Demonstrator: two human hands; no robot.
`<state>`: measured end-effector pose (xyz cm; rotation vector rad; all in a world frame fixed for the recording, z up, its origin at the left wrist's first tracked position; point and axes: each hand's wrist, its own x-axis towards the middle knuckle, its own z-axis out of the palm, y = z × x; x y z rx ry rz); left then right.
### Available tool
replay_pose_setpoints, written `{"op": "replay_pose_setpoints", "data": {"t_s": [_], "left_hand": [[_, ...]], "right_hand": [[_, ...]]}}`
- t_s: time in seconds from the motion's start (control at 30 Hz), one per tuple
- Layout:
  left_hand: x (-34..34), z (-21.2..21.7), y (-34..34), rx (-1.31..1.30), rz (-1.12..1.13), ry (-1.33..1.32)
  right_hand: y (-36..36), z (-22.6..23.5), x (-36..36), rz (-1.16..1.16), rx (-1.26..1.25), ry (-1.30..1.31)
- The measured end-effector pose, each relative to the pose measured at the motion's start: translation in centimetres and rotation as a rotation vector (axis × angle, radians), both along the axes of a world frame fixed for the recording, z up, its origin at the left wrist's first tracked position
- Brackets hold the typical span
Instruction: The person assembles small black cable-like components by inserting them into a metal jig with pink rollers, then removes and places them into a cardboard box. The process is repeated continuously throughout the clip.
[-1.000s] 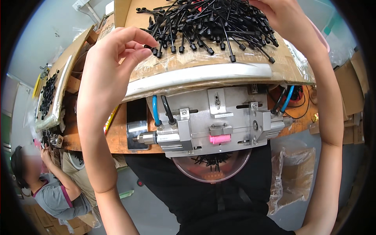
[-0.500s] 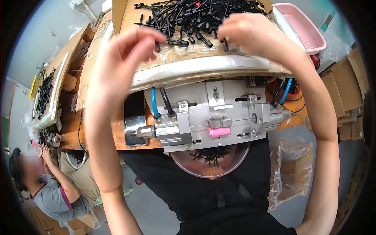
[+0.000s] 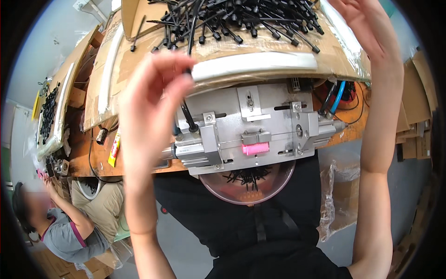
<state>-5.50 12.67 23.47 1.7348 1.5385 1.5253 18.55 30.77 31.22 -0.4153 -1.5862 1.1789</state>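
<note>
Left hand (image 3: 160, 93), blurred, over left end of metal fixture (image 3: 232, 104); thumb and fingertips appear pinching 1 black rod (image 3: 192, 35), which juts up beyond fixture. Loose pile of black rods (image 3: 251, 21) on cardboard (image 3: 341, 60) beyond fixture, between 2 hands. Right hand (image 3: 364, 25) beyond fixture's right end, fingertips cut off; cannot tell grip. Pink block (image 3: 256, 149) on fixture's near side.
</note>
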Motion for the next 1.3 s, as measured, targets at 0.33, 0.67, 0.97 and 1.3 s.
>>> {"op": "replay_pose_setpoints", "data": {"t_s": [0.33, 0.67, 0.97, 1.3], "left_hand": [[12.4, -9.7, -8.7, -0.179, 0.18, 0.802], [12.5, -8.9, -7.9, -0.24, 0.121, 0.785], [1.3, -0.5, 6.3, 0.355, 0.501, 0.84], [-2.5, 0.9, 5.1, 0.054, 0.046, 0.744]], "right_hand": [[-6.4, -4.6, 6.9, -0.063, -0.064, -0.095], [-14.0, -8.5, 5.7, -0.256, 0.233, -0.282], [-19.7, -17.5, 2.1, -0.137, 0.44, -0.648], [-18.9, -18.6, 1.6, -0.079, 0.44, -0.711]]}}
